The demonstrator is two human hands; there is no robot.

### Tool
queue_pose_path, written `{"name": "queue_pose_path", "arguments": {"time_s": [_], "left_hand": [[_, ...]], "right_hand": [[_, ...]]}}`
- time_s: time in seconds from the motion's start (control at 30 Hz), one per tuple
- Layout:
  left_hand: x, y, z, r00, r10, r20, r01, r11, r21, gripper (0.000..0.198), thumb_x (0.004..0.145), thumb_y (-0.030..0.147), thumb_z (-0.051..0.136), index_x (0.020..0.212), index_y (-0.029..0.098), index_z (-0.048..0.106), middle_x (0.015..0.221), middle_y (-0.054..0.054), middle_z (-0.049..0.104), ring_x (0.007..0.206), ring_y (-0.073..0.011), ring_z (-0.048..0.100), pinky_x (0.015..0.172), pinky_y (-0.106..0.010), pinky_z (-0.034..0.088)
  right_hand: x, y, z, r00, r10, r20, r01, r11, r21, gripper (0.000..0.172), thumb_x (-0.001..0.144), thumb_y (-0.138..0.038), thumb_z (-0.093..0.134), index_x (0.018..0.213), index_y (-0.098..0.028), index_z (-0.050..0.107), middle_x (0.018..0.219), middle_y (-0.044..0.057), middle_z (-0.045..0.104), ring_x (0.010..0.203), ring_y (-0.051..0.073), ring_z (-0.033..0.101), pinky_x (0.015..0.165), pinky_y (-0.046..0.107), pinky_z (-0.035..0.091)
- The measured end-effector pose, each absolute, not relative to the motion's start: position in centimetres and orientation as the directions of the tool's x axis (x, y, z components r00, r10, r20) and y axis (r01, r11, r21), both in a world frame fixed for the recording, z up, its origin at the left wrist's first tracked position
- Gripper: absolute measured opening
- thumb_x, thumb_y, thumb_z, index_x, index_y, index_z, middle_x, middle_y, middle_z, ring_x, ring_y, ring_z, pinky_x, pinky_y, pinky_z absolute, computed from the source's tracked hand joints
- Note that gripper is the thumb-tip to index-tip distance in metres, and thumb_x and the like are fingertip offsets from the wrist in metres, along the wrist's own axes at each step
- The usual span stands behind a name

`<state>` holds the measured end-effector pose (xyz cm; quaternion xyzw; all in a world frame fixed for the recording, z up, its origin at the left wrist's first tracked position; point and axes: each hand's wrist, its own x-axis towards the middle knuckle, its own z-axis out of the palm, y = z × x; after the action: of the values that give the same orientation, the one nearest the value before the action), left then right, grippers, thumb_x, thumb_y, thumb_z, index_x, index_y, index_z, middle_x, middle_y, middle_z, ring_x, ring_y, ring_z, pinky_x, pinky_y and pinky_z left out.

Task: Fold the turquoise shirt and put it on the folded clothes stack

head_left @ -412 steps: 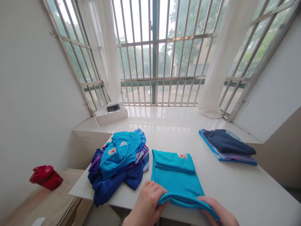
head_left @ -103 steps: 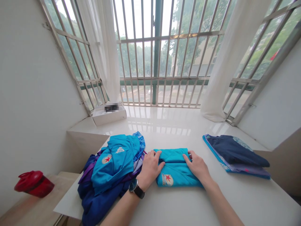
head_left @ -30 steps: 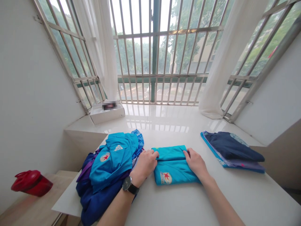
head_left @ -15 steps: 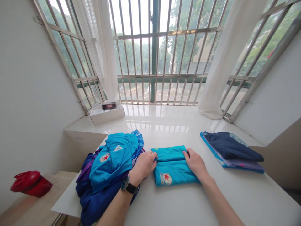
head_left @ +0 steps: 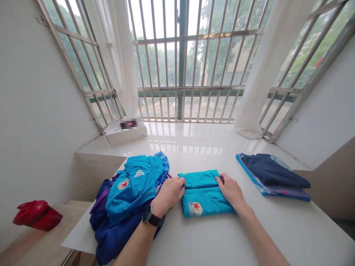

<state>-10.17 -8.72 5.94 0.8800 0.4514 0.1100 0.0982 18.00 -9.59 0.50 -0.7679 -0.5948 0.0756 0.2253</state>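
A turquoise T-shirt (head_left: 205, 201), folded into a flat rectangle with a red-star emblem at its lower left, lies on the white table (head_left: 191, 244). My left hand (head_left: 169, 192), with a black watch on the wrist, pinches its left edge near the fold line. On the opposite edge, my right hand (head_left: 229, 190) grips the cloth between thumb and curled fingers. Just left of my left hand is a loose heap of clothes (head_left: 135, 190), turquoise on top with dark blue and purple beneath.
A stack of folded clothes (head_left: 273, 173), navy on top, sits at the right. By the window stands an open white box (head_left: 126, 137) with a blurred item in it. A red shaker-like container (head_left: 39, 215) lies at the lower left. White curtains (head_left: 252, 92) hang beside the barred window.
Almost nothing differs. Both hands keep their hold on the folded T-shirt's edges, and the view has shifted very slightly.
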Motion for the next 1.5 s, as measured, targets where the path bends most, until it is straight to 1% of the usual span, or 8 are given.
{"name": "queue_pose_path", "arguments": {"time_s": [0.2,0.4,0.53,0.63,0.83,0.93,1.1,1.5], "left_hand": [[-10.4,-8.6,5.9,0.574,0.811,0.113,0.766,-0.581,0.275,0.014,0.094,0.022,0.054,0.101,0.023,0.066,0.097,-0.005,0.068,0.087,-0.021,0.066,0.079,-0.029,0.048],[-10.4,-8.6,6.0,0.569,0.813,0.123,0.76,-0.577,0.299,0.018,0.095,0.038,0.059,0.097,0.023,0.069,0.094,-0.005,0.067,0.084,-0.021,0.065,0.078,-0.029,0.048],[-10.2,-8.6,6.0,0.581,0.804,0.13,0.752,-0.591,0.291,0.015,0.092,0.037,0.065,0.095,0.023,0.07,0.095,-0.004,0.067,0.086,-0.0206,0.064,0.078,-0.028,0.048],[-10.1,-8.6,6.0,0.599,0.788,0.146,0.741,-0.614,0.272,0.012,0.092,0.033,0.065,0.091,0.022,0.069,0.095,-0.003,0.066,0.087,-0.0196,0.063,0.078,-0.027,0.047],[-10.0,-8.6,5.7,0.608,0.777,0.161,0.733,-0.628,0.261,0.011,0.093,0.03,0.063,0.089,0.021,0.068,0.093,-0.002,0.065,0.086,-0.0188,0.062,0.077,-0.027,0.047],[-9.9,-8.6,5.6,0.609,0.777,0.16,0.734,-0.628,0.26,0.01,0.094,0.029,0.062,0.089,0.021,0.067,0.092,-0.002,0.065,0.086,-0.0188,0.062,0.077,-0.027,0.047],[-9.8,-8.7,5.6,0.605,0.78,0.16,0.738,-0.625,0.255,0.008,0.093,0.028,0.063,0.089,0.021,0.066,0.092,-0.002,0.065,0.087,-0.0197,0.062,0.078,-0.029,0.047],[-9.9,-8.6,5.4,0.607,0.778,0.163,0.735,-0.627,0.257,0.008,0.093,0.028,0.061,0.09,0.021,0.064,0.092,-0.002,0.064,0.087,-0.0197,0.061,0.077,-0.029,0.047]], "right_hand": [[18.3,-9.6,0.5,0.28,0.946,0.161,0.875,-0.183,-0.448,0.023,0.097,-0.036,0.046,0.091,-0.022,0.063,0.089,0.007,0.073,0.082,0.021,0.067,0.067,0.027,0.039],[18.5,-9.6,0.5,0.253,0.952,0.174,0.876,-0.149,-0.459,0.024,0.096,-0.037,0.046,0.084,-0.022,0.061,0.083,0.006,0.071,0.08,0.022,0.066,0.069,0.028,0.041],[18.5,-9.7,0.5,0.264,0.942,0.205,0.87,-0.141,-0.472,0.019,0.094,-0.036,0.049,0.093,-0.021,0.059,0.084,0.005,0.067,0.078,0.021,0.064,0.07,0.028,0.043],[18.1,-9.9,0.7,0.277,0.918,0.283,0.891,-0.136,-0.433,0.019,0.093,-0.036,0.049,0.102,-0.021,0.057,0.094,0.006,0.065,0.082,0.022,0.063,0.068,0.029,0.044],[16.9,-10.3,1.5,0.077,0.887,0.455,0.927,0.105,-0.361,0.017,0.095,-0.032,0.047,0.099,-0.022,0.06,0.1,0.008,0.064,0.098,0.024,0.06,0.085,0.033,0.046],[16.6,-10.4,1.5,0.001,0.907,0.421,0.906,0.177,-0.384,0.021,0.096,-0.037,0.045,0.092,-0.023,0.061,0.097,0.006,0.064,0.094,0.023,0.06,0.084,0.034,0.047],[16.4,-10.5,1.2,-0.023,0.936,0.352,0.884,0.184,-0.431,0.025,0.096,-0.04,0.045,0.088,-0.024,0.062,0.094,0.004,0.064,0.09,0.022,0.062,0.079,0.034,0.048],[16.4,-10.5,1.5,-0.021,0.929,0.368,0.896,0.182,-0.406,0.024,0.094,-0.038,0.047,0.086,-0.025,0.065,0.089,0.003,0.067,0.086,0.02,0.065,0.075,0.031,0.05]]}}
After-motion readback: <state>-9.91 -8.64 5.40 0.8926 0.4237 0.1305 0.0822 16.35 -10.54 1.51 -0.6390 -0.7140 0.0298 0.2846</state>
